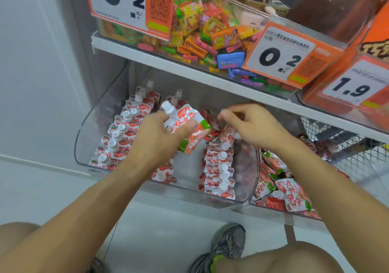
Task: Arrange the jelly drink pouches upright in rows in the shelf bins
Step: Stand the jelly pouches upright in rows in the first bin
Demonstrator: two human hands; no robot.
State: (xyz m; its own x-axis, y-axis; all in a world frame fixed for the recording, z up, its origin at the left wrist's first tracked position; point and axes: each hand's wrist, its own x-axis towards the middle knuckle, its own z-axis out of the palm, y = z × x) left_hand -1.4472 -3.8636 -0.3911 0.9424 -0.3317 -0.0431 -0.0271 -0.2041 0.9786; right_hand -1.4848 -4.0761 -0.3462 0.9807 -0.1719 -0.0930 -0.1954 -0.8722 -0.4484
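A clear plastic shelf bin (84, 138) on the lower shelf holds white-and-red strawberry jelly drink pouches with white caps. One upright row (117, 138) runs along its left side, another row (219, 167) stands right of centre. My left hand (160, 138) grips a single pouch (185, 123) above the bin's middle, cap pointing up-left. My right hand (250, 123) reaches into the back of the bin with curled fingers pinching the top of a pouch (227, 135) in the right row. What lies under my hands is hidden.
A second bin (271, 207) to the right holds loose pouches lying flat. Beyond it is a wire basket (345, 146). The shelf above (168, 62) carries a bin of mixed candies and orange price tags, close over my hands. My knees and shoe are below.
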